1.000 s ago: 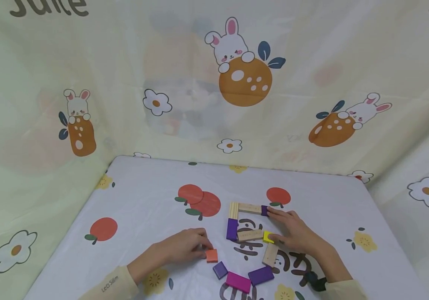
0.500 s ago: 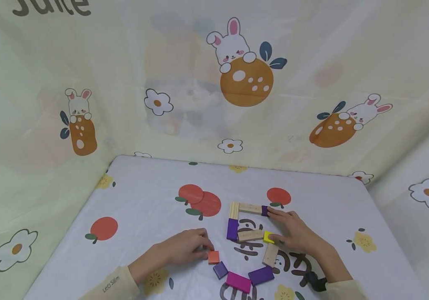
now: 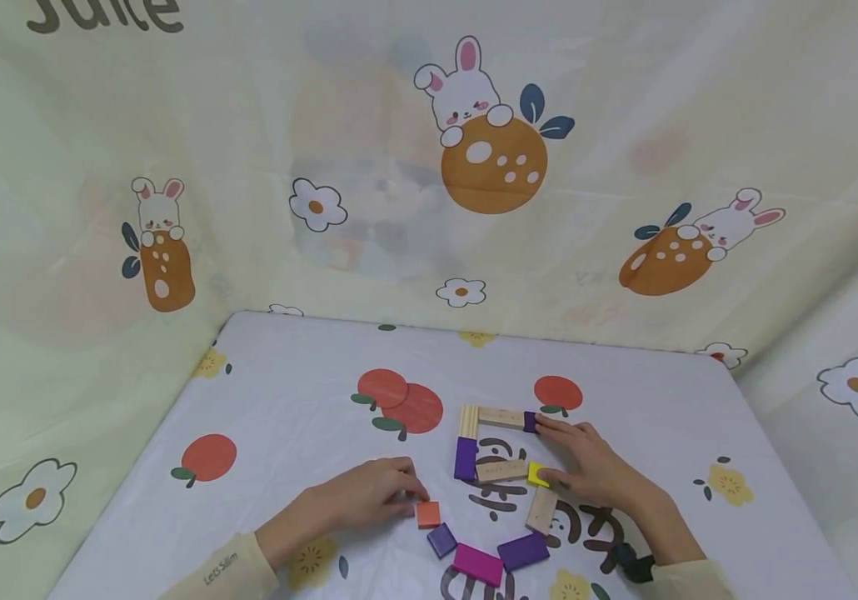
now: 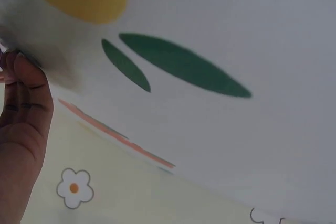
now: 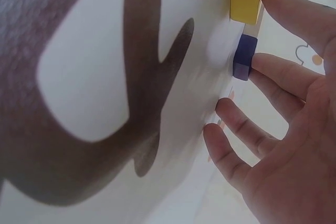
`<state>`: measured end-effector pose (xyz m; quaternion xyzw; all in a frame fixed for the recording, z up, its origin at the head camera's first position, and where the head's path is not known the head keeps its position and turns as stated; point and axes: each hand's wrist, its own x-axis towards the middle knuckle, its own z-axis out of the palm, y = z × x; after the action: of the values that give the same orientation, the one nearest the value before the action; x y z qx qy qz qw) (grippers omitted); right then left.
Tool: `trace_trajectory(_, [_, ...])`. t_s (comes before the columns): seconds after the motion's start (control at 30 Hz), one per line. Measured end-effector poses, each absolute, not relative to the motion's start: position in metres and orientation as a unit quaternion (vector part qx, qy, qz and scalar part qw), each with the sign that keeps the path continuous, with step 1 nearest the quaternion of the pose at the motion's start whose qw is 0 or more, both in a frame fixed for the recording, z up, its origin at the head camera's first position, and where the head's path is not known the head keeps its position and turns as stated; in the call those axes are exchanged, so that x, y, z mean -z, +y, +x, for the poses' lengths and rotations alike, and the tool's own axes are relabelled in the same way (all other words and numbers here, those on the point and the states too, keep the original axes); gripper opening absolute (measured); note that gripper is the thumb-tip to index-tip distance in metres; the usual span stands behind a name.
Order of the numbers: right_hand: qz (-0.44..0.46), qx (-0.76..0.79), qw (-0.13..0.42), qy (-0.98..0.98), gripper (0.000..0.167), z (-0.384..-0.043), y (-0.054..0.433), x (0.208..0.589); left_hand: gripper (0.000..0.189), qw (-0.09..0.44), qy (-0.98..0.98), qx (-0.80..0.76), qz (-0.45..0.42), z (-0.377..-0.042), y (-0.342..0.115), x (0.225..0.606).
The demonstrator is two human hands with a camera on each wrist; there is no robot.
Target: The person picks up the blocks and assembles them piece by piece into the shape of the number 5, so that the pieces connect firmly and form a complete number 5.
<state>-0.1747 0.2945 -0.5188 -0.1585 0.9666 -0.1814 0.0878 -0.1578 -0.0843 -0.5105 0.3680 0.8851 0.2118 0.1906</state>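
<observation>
In the head view, my left hand (image 3: 378, 492) holds the left side of an orange block (image 3: 428, 515) between curled fingers and thumb; the exact contact is partly hidden. My right hand (image 3: 597, 467) has its fingers spread. Its thumb touches a yellow block (image 3: 537, 474), while its index finger touches a small purple block (image 5: 244, 56), as the right wrist view shows. Plain wooden blocks (image 3: 501, 471) and purple blocks (image 3: 465, 459) form an angular outline with these. Below lie a purple block (image 3: 441, 540), a magenta block (image 3: 478, 565) and a purple block (image 3: 523, 552).
A white cloth with printed fruit, flowers and dark lettering covers the table (image 3: 286, 383). Printed curtains (image 3: 369, 250) hang behind it and at both sides. A dark object (image 3: 631, 563) shows at the right wrist.
The orange block has shifted slightly right and up, nearer the small purple block, with my left fingers following. My right hand and the other blocks stay in place.
</observation>
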Motion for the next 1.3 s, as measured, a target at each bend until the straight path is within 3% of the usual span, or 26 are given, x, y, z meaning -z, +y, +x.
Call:
trace_trajectory(0.37, [-0.164, 0.156, 0.093, 0.97, 0.077, -0.177, 0.293, 0.516, 0.028, 0.125, 0.908, -0.211, 0.339, -0.167, -0.092, 0.5])
trace_trajectory(0.67, [-0.2, 0.14, 0.059, 0.968, 0.074, -0.176, 0.295, 0.514, 0.034, 0.059, 0.909, -0.229, 0.344, -0.173, -0.087, 0.479])
trace_trajectory(1.3, [-0.2, 0.127, 0.067, 0.969, 0.073, -0.176, 0.296, 0.519, 0.027, 0.051, 0.914, -0.209, 0.344, -0.175, -0.081, 0.478])
